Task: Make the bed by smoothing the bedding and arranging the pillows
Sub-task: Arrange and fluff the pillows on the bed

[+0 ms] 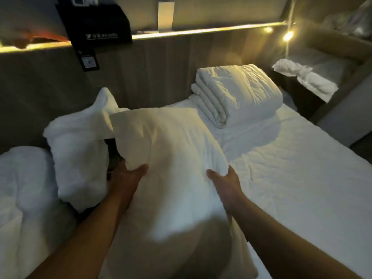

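The left hand and right hand each keep a tight grip on one side of the pillow, thumbs on top. It hangs over the near part of the bed. Its long way runs from the person out to the wall, leaning a bit left. I think it should be laid flat and straight by the other pillow, not on the folded quilt.

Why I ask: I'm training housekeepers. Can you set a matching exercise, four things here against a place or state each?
1 middle pillow
2 left pillow
3 duvet
4 black box

A on the lit shelf
B gripped by left hand and right hand
C folded on the sheet
D standing on end, unheld

Pairs: 1-B, 2-D, 3-C, 4-A
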`<state>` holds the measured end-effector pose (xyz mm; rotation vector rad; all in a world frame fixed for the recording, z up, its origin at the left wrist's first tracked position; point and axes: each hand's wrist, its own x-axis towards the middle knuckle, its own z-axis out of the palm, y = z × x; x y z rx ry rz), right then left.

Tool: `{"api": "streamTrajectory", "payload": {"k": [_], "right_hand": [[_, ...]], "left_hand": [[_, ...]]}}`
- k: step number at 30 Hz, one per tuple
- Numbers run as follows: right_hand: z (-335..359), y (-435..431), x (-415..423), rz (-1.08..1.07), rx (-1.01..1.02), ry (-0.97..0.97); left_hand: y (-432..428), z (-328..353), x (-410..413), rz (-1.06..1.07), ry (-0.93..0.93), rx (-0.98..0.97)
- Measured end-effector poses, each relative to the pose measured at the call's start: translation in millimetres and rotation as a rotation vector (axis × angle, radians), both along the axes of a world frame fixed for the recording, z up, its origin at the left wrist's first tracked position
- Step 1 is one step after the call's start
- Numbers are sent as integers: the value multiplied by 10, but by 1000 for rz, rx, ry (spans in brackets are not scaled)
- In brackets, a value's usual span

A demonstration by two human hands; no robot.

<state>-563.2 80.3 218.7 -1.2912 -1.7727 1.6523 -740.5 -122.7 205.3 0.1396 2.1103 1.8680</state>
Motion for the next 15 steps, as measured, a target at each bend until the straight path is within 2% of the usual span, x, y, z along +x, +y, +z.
{"api": "streamTrajectory", "payload": {"k": [7,15], "right_hand": [[-54,271,-423,-116,3,7],[-168,964,-607,-247,52,-30]], "left_hand": [[514,-2,-688,-140,-10,27],[1488,-76,-1050,-261,21,-36]]}}
